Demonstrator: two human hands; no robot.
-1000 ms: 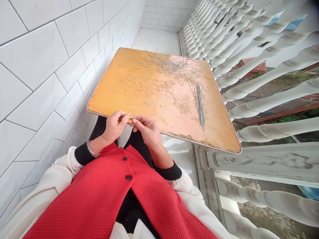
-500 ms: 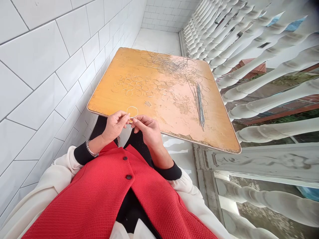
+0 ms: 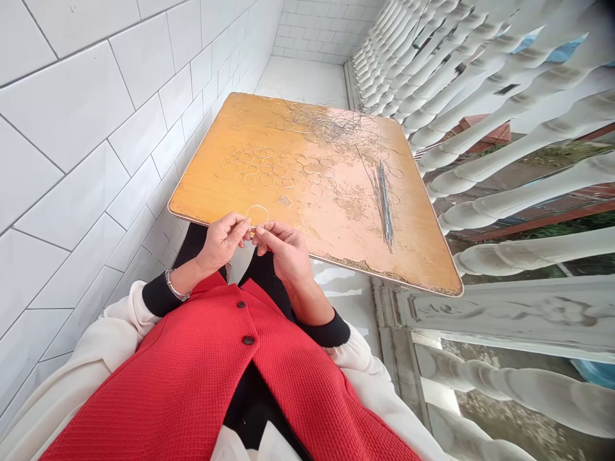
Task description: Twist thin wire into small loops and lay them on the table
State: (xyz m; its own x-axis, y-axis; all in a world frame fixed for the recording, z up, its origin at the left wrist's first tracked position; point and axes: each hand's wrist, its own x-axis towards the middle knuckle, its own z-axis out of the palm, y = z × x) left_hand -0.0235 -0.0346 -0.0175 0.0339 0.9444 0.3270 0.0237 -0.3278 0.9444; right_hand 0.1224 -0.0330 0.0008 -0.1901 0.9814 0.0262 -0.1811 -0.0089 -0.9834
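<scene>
A thin, light-coloured wire ring (image 3: 258, 206) stands up between my hands at the near edge of the table. My left hand (image 3: 223, 238) pinches its lower left side between thumb and fingertips. From the other side my right hand (image 3: 284, 248) pinches the lower right of the same ring. The fingertips of both hands nearly meet, and they hide the bottom of the ring. Beyond the hands, several similar wire rings (image 3: 269, 165) lie spread flat on the worn wooden tabletop (image 3: 206, 186).
A tangle of thin wire (image 3: 336, 125) lies at the table's far side. Toward the right rests a bundle of straight wires (image 3: 385, 205). A white tiled wall (image 3: 86, 147) runs close along the left, and a white balustrade (image 3: 504, 256) along the right.
The ring has shifted very slightly to the right and tilted a little between my fingers. Both hands keep nearly the same place and grip.
</scene>
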